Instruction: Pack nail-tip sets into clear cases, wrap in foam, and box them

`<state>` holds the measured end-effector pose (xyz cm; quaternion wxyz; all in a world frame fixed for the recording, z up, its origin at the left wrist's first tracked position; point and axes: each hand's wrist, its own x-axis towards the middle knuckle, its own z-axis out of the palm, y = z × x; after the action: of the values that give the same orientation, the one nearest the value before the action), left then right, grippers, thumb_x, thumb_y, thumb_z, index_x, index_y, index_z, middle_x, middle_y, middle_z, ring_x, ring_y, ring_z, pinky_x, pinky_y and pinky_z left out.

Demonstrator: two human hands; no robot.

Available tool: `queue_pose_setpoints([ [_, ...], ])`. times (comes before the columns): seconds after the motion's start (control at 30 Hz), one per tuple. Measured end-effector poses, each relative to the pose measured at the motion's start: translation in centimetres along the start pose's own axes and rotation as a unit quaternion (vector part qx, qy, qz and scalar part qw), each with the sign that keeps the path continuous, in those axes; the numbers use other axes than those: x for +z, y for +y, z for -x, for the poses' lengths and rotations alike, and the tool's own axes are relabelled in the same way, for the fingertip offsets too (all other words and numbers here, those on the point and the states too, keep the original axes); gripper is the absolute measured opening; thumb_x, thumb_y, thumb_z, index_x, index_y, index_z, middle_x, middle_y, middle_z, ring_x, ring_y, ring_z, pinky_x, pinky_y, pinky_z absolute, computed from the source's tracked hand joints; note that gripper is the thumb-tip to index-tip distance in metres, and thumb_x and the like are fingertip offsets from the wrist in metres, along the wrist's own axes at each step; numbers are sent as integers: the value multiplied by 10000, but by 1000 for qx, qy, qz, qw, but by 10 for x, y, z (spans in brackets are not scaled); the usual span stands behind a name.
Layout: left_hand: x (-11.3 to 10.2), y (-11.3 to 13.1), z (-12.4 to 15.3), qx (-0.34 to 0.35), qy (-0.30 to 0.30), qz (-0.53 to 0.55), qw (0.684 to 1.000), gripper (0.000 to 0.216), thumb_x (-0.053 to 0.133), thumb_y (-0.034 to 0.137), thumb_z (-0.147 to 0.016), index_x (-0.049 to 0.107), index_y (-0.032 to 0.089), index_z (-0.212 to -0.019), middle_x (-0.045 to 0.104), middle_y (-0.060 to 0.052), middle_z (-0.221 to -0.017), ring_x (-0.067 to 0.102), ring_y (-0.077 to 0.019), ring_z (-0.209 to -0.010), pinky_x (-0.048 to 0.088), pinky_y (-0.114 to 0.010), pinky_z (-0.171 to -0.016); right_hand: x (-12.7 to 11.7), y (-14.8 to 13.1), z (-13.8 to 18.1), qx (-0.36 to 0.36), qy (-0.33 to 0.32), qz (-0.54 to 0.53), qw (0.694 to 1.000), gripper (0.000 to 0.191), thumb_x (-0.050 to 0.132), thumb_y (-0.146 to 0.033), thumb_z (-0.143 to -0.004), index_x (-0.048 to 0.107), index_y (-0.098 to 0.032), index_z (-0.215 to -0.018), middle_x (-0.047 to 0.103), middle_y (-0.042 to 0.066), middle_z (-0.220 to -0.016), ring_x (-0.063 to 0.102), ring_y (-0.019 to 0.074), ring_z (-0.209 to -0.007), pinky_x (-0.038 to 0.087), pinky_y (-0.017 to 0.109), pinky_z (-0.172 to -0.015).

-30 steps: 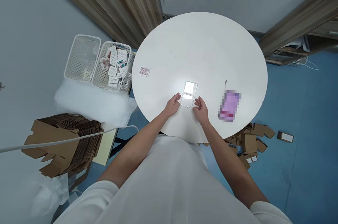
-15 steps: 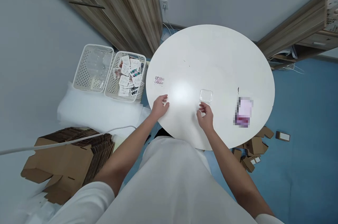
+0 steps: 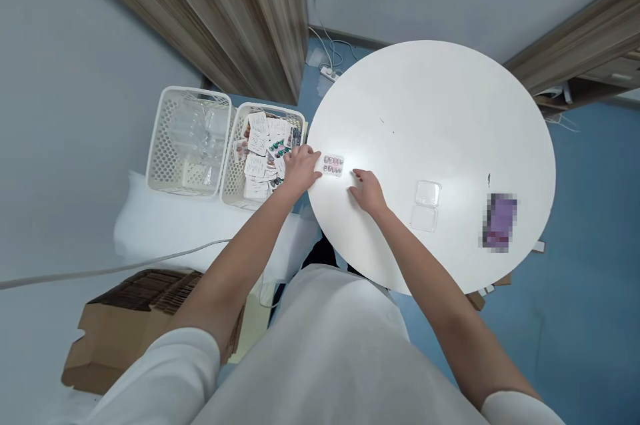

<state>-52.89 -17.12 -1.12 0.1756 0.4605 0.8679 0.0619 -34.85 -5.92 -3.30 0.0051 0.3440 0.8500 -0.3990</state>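
- The left hand (image 3: 300, 170) is being held at the counter's left edge, thumb and fingers apart, with nothing clamped between them.
- The right hand (image 3: 370, 193) is being held above the counter with thumb and fingers likewise apart, and nothing is being gripped.
- A small card (image 3: 333, 165) bearing two rows of shiny oval pieces is being flanked by both hands: it is lying just beside the left hand's fingertips and a little left of the right hand's. Whether it is being touched cannot be told.
- Just left of the left hand, printed cards (image 3: 257, 166) are being held in a white basket (image 3: 270, 106), partly hidden by that hand.
- To the right of the right hand, a clear case (image 3: 426, 206) is being supported by the white counter (image 3: 450, 111), its two halves lying unfolded.
- Beyond the filled basket, left of the left hand, clear plastic pieces (image 3: 197, 131) are being held in a second basket (image 3: 163, 148).
- Well right of the right hand, a purple thing (image 3: 500, 221), blurred into blocks, is being carried by the counter.
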Motion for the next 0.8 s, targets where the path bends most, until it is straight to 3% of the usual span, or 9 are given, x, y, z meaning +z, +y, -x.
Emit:
queue_pose_setpoints([
  [0.27,2,0,-23,34,-54,6,998,573,634,399,-689,433,294,-1216,416,-99,-1126,316,-329,-1085,219,-456,-865,19,-14,-42,36,-13,66,997,651,584,-264,-696,330,-220,-1294,484,89,-1116,451,262,-1030,392,419,-860],
  [0.47,4,-3,-25,37,-93,11,995,560,629,411,-696,437,303,-1211,423,-94,-1130,312,-332,-1093,211,-453,-863,24,-20,-46,65,-16,123,990,638,593,-269,-701,334,-264,-1285,473,85,-1101,440,266,-1006,384,412,-811],
  [0.8,9,-1,-27,34,-89,33,995,502,642,372,-689,469,269,-1148,430,-87,-1115,302,-333,-1107,197,-461,-880,25,-25,-48,93,-7,130,987,584,592,-237,-686,360,-296,-1219,457,73,-1092,428,259,-988,378,405,-771],
])
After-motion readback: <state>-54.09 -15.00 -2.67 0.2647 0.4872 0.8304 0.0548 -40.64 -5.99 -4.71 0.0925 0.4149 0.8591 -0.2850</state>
